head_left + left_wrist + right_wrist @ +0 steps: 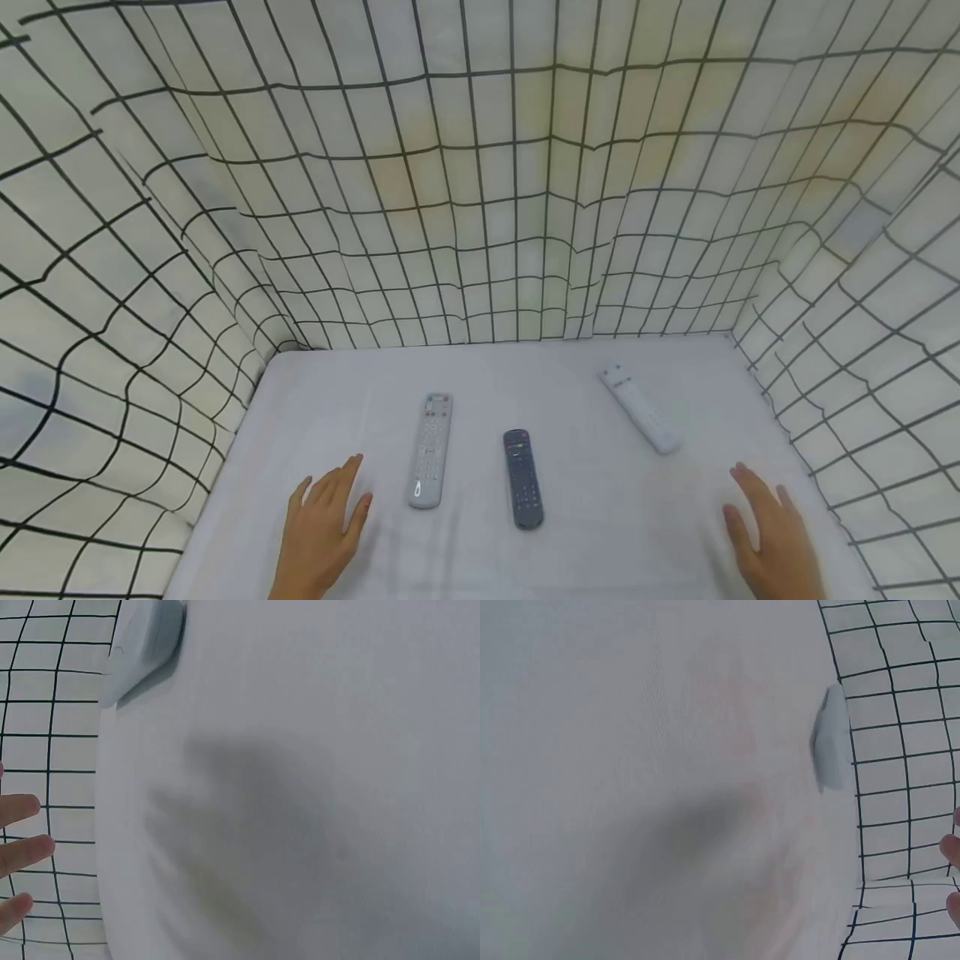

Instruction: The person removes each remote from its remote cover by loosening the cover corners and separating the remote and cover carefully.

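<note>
3 remotes point(523, 479), left hand point(318, 529) and right hand point(778, 537) cropped at bottom, fingers point(349, 475) apart

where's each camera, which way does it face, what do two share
Head: worn on the head, facing forward and down at the white table, dark remote, two pale remotes and grid cloth; left hand and right hand show.
Left wrist: on the left wrist, facing the table; left fingertips show at the picture's left edge.
Right wrist: on the right wrist, facing the table; right fingertips show at the picture's right edge.
Both wrist views share table and grid cloth.
</note>
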### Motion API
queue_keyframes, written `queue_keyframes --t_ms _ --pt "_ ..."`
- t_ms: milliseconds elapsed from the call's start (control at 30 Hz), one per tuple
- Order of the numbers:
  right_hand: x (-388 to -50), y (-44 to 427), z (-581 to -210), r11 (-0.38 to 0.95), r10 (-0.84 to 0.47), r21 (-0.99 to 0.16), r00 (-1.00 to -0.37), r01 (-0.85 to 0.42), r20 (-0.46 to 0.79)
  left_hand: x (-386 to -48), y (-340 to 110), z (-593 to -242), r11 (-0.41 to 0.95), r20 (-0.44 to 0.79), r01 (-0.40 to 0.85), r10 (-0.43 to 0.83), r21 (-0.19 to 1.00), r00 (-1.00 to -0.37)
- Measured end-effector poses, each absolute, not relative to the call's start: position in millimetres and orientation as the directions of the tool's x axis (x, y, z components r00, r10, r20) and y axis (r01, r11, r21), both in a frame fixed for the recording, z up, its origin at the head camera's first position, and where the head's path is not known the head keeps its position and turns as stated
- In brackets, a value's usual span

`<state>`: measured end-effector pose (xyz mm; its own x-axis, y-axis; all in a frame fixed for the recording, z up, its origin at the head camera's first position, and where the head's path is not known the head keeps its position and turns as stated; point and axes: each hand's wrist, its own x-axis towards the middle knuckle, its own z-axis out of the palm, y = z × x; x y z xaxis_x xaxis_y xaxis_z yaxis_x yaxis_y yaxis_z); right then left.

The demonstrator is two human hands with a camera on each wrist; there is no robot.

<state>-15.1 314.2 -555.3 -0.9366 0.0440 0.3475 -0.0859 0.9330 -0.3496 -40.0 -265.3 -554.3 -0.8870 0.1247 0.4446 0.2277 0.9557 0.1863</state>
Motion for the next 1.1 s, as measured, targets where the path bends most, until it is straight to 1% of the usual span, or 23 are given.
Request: queue_keyframes --t_ms 100,233,333,467,567,800,867,967,1100 --pt "-14 305 -558 0.905 0.095 -0.42 -0.933 -0.064 0.346 -40 -255 -556 0.938 0.441 0.229 0.096 0.26 -0.893" --pt "-15 290 -560 0.867 0.149 -0.498 -0.934 -0.035 0.324 -40 -239 -556 0.903 0.406 0.207 0.04 0.377 -0.913" --pt "-17 280 -560 0.839 0.162 -0.544 -0.945 -0.02 0.284 -41 -229 -557 0.89 0.388 0.201 0.029 0.41 -0.921" --pt "-18 266 -559 0.793 0.161 -0.609 -0.966 0.006 0.2 -44 -216 -560 0.874 0.387 0.232 0.056 0.426 -0.92" --pt "-20 255 -561 0.77 0.141 -0.638 -0.973 -0.01 0.185 -45 -204 -559 0.855 0.383 0.254 0.071 0.451 -0.921" --pt "-30 230 -575 0.71 0.063 -0.696 -0.975 -0.106 0.212 -49 -172 -561 0.775 0.396 0.359 0.153 0.521 -0.906" --pt "-33 222 -577 0.683 0.034 -0.72 -0.978 -0.126 0.204 -50 -163 -562 0.76 0.381 0.365 0.168 0.538 -0.909" --pt "-35 209 -577 0.669 0.007 -0.733 -0.985 -0.125 0.173 -52 -150 -565 0.756 0.338 0.361 0.195 0.546 -0.921" --pt "-35 192 -578 0.648 -0.019 -0.753 -0.991 -0.113 0.132 -54 -136 -571 0.775 0.266 0.347 0.237 0.528 -0.934"
